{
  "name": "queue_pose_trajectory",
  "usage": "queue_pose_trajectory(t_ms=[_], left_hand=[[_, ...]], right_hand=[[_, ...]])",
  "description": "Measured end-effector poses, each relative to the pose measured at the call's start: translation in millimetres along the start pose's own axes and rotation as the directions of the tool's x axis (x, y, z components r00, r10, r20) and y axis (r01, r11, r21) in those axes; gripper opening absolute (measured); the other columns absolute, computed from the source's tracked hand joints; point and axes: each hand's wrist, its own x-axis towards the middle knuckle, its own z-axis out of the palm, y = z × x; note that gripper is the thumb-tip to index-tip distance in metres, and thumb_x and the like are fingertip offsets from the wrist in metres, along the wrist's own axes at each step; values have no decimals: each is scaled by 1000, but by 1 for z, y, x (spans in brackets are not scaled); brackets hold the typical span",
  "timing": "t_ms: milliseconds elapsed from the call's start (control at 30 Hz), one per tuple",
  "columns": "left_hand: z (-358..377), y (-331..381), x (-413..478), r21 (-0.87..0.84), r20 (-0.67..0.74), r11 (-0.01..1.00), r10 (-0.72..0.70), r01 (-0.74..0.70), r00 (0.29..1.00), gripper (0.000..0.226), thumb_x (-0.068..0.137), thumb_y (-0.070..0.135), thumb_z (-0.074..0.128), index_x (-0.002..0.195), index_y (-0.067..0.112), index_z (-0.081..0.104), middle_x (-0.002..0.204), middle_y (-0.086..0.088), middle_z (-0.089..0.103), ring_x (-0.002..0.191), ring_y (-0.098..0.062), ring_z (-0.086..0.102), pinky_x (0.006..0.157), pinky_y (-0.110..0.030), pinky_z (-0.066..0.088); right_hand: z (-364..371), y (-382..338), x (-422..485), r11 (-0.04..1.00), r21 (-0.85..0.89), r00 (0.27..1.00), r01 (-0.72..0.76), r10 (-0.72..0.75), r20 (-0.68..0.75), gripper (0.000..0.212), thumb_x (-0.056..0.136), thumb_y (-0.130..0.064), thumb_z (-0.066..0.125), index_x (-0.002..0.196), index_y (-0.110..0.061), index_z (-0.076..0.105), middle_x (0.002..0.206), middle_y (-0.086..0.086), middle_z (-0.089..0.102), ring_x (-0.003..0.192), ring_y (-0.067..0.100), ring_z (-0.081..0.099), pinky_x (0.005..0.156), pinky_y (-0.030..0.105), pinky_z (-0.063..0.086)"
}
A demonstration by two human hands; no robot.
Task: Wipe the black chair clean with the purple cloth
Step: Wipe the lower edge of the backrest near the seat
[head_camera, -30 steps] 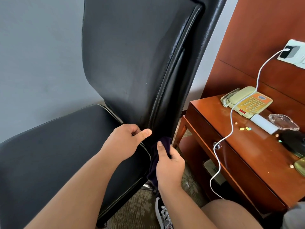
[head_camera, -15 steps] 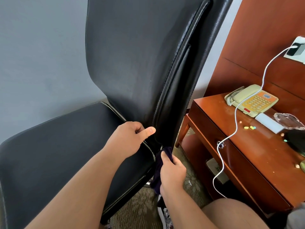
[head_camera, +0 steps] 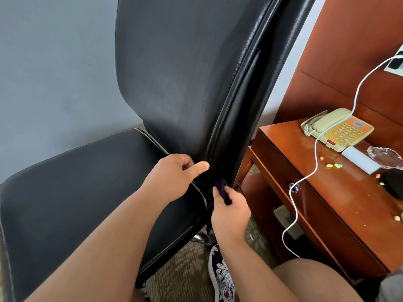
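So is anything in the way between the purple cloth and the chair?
Nothing visible. The right hand holds the purple cloth right at the side edge of the black chair; the left hand sits beside it, not between.

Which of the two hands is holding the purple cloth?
The right hand, lower down by the black chair's side edge, grips the purple cloth. The left hand, fingers curled against the backrest base, holds no cloth.

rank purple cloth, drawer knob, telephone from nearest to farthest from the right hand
1. purple cloth, gripped in the right hand itself.
2. drawer knob, to the hand's right on the desk front.
3. telephone, farther back on the desktop.
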Motion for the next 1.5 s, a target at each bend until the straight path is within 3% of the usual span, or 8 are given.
queue_pose_trajectory(t_ms=[133, 300, 433, 633, 700, 933, 1167, 1500], left_hand=[[-1, 0, 0, 6, 7, 1000, -9, 9, 1000, 65, 65, 88, 44, 67, 23, 56, 44, 10, 47, 37, -2, 42, 45, -23, 38], [0, -2, 2, 12, 11, 1000, -7, 7, 1000, 61, 70, 83, 47, 65, 23, 54, 48, 7, 48, 39, -5, 44, 46, -25, 40], [0, -3, 3, -5, 15, 1000, -1, 1, 1000, 57, 72, 81, 49, 64, 25, 53, 47, 8, 49, 40, -6, 45, 47, -26, 41], [1, -2, 3, -1, 22, 1000, 12, -12, 1000, 56, 75, 78, 51, 63, 24, 51, 47, 7, 47, 41, -8, 44, 48, -26, 40], [0, -2, 3, 3, 23, 1000, 12, -12, 1000, 56, 74, 78, 51, 63, 24, 51, 48, 7, 48, 41, -8, 44, 47, -25, 39], [1, -4, 6, -4, 16, 1000, 26, -26, 1000, 60, 75, 79, 50, 70, 20, 58, 42, 12, 45, 35, -3, 39, 45, -26, 38], [4, -2, 1, 7, -21, 1000, 14, -14, 1000, 57, 73, 81, 46, 66, 26, 54, 52, 7, 53, 44, -4, 49, 48, -25, 40], [3, 0, 2, 20, -23, 1000, 19, -18, 1000, 54, 77, 78, 48, 63, 26, 50, 48, 9, 47, 40, -5, 43, 47, -25, 39]], right_hand=[[-17, 27, -8, 984, -94, 984, -152, 142, -109, 6, 90, -46, 67, 88, -51, 67, 90, -22, 62, 78, -3, 61, 61, 20, 48], [-23, 39, -4, 848, -450, 956, 281, -291, 48, 21, 93, -52, 56, 112, -56, 52, 88, -17, 49, 65, 3, 54, 51, 25, 48], [-18, 41, 15, 722, -574, 910, 387, -398, 114, 37, 89, -56, 43, 123, -49, 58, 82, -11, 45, 65, 8, 50, 49, 30, 49], [-14, 71, 16, 662, -721, 979, 205, -127, 161, 27, 94, -47, 50, 118, -52, 62, 83, -9, 44, 61, 8, 49, 55, 30, 50], [-15, 76, 10, 678, -728, 992, 103, -16, 125, 20, 96, -46, 52, 111, -50, 66, 83, -8, 45, 60, 6, 47, 56, 27, 48], [-1, 36, 9, 836, -428, 926, 343, -378, 2, 29, 92, -46, 57, 121, -48, 56, 86, -14, 49, 71, 6, 54, 56, 21, 46], [-12, 74, 25, 742, -667, 985, -64, 153, 76, 14, 93, -44, 60, 101, -49, 70, 91, -8, 53, 74, 16, 57, 74, 39, 55], [2, 42, 16, 785, -430, 887, 447, -451, 99, 27, 90, -37, 67, 116, -40, 61, 101, -17, 59, 85, 6, 60, 63, 30, 53]])
